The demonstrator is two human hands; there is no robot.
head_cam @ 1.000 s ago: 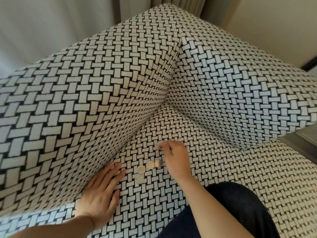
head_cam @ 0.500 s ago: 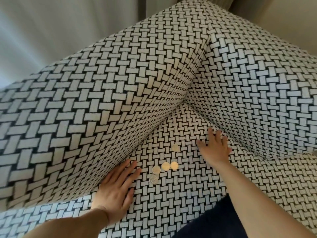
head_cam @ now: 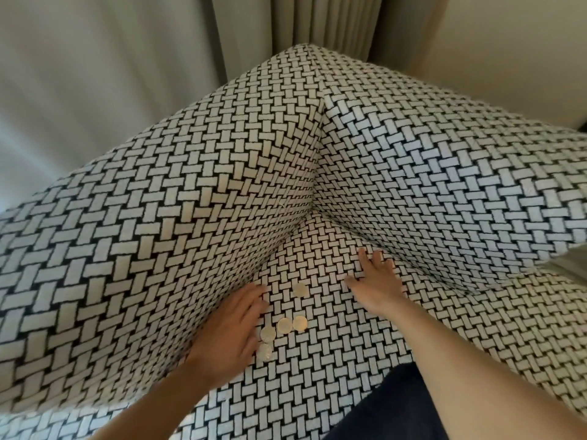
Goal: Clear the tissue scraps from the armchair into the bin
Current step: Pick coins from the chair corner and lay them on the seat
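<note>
nearest the camera a dark trouser leg (head_cam: 390,411) rests on the seat (head_cam: 317,389) of the armchair (head_cam: 158,217), with a bare forearm running in from each lower corner. no writing or label can be read anywhere; the faces of the coins are too small to make out.

the left hand (head_cam: 228,331) lies palm down on the seat, right against the foot of the left-hand panel, fingers straight and close together, gripping nothing. its fingertips are just beside the five coins (head_cam: 284,325): four sit in a curved row, one lies a little further in. whether it touches the nearest two i cannot tell, as the hand is blurred.

the right hand (head_cam: 376,281) is flat on the seat too, fingers spread wide, holding nothing, close to the base of the right-hand panel and apart from the coins.

the whole chair is covered in a black-and-white basket-weave cloth, and against it i cannot tell where any tissue scrap lies.

the two upright panels meet in a corner beyond the hands. behind them hangs a pleated beige curtain (head_cam: 317,23), with a pale wall (head_cam: 508,42) to its right.
</note>
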